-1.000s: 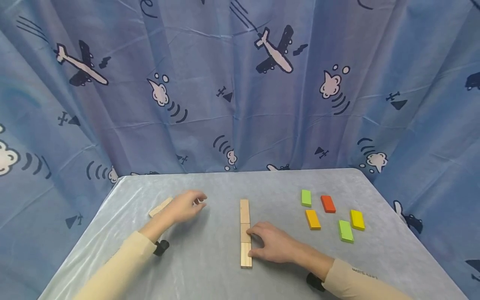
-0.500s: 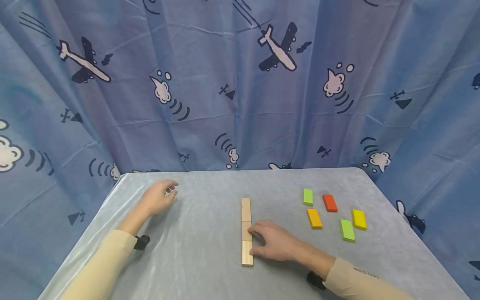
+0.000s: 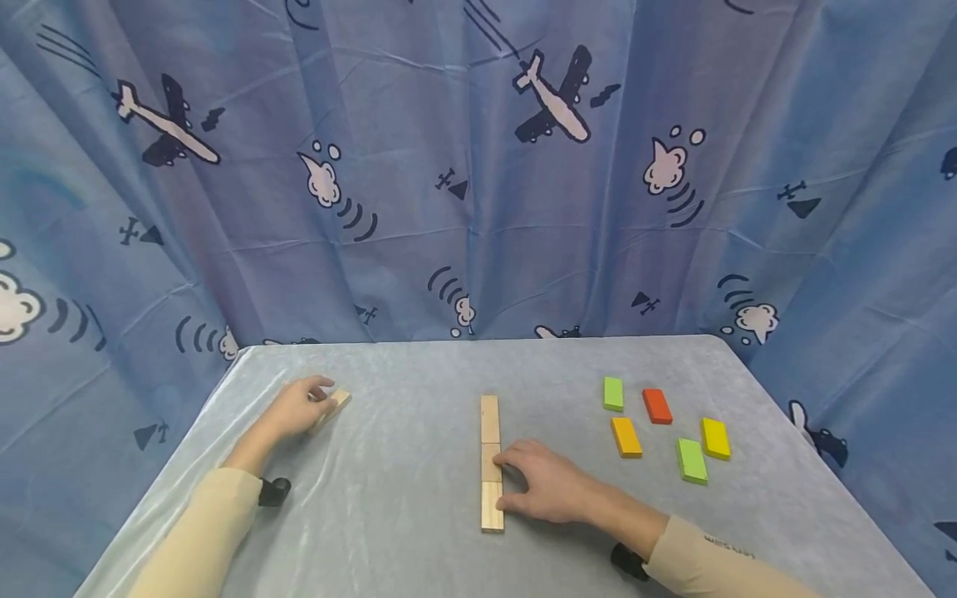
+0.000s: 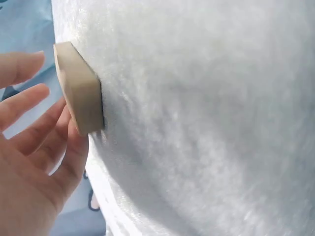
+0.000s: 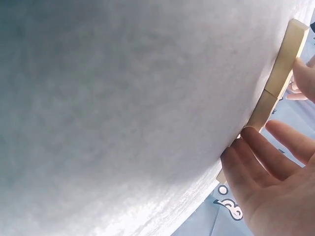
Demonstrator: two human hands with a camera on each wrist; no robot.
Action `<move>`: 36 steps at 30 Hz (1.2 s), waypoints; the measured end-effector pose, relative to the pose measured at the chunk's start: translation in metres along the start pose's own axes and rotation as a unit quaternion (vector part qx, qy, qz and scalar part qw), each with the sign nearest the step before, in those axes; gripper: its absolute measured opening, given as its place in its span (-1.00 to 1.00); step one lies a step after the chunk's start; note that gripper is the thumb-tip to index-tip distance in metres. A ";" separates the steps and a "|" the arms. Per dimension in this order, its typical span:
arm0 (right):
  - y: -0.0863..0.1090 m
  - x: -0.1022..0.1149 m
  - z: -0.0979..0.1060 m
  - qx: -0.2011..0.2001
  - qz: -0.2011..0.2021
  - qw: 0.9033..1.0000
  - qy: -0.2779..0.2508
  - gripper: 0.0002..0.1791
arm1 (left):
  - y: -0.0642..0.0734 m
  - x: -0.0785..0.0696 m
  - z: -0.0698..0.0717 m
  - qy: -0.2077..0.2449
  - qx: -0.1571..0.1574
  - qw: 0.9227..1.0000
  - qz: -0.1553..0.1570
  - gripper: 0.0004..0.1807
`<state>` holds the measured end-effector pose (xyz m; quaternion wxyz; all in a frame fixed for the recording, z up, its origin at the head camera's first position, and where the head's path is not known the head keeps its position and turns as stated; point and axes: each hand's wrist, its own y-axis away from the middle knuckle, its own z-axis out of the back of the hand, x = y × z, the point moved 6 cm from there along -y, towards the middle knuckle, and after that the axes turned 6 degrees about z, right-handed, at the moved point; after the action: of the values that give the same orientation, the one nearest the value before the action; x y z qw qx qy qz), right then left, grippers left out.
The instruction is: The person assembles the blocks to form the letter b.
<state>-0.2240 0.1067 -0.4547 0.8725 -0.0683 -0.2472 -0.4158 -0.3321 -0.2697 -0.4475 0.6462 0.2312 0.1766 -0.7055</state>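
Observation:
Three plain wooden blocks lie end to end in a row [image 3: 489, 419] at mid-table. My right hand [image 3: 552, 482] rests along the row's right side, with its index finger at the middle block and its thumb on the near block [image 5: 289, 54]. Toward the table's left, my left hand [image 3: 299, 404] is spread beside another wooden block [image 3: 341, 399], partly covering it in the head view. From the left wrist, this block [image 4: 83, 93] lies flat on the cloth; the lower fingers reach its end, while the upper fingers [image 4: 22, 69] stand apart from it.
On the right of the cloth-covered table [image 3: 419, 515] lie two green blocks [image 3: 692, 461], a red block [image 3: 657, 406], an orange block [image 3: 626, 438] and a yellow block [image 3: 715, 438]. A blue curtain [image 3: 419, 166] printed with airplanes hangs behind.
My left hand has moved left and slightly down to the loose wooden block, whose far end now shows past the fingers. The right hand stays at the row.

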 end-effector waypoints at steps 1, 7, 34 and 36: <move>0.000 0.000 0.000 0.000 -0.001 1.000 0.000 -0.36 | 0.000 0.002 -0.001 0.006 0.004 1.000 0.005 -0.50; -0.001 -0.002 -0.001 0.003 -0.006 1.000 0.001 -0.36 | 0.001 0.005 -0.005 0.048 0.031 0.998 0.001 -0.33; -0.002 -0.003 -0.002 0.009 -0.006 1.000 0.004 -0.36 | -0.004 0.001 -0.014 -0.003 0.047 0.999 -0.021 0.13; -0.002 -0.003 -0.001 0.009 -0.005 1.000 0.005 -0.36 | -0.005 -0.003 -0.013 -0.011 0.041 0.999 -0.029 0.12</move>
<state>-0.2264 0.1073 -0.4577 0.8721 -0.0567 -0.2471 -0.4185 -0.3352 -0.2594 -0.4572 0.6178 0.2445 0.1470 -0.7328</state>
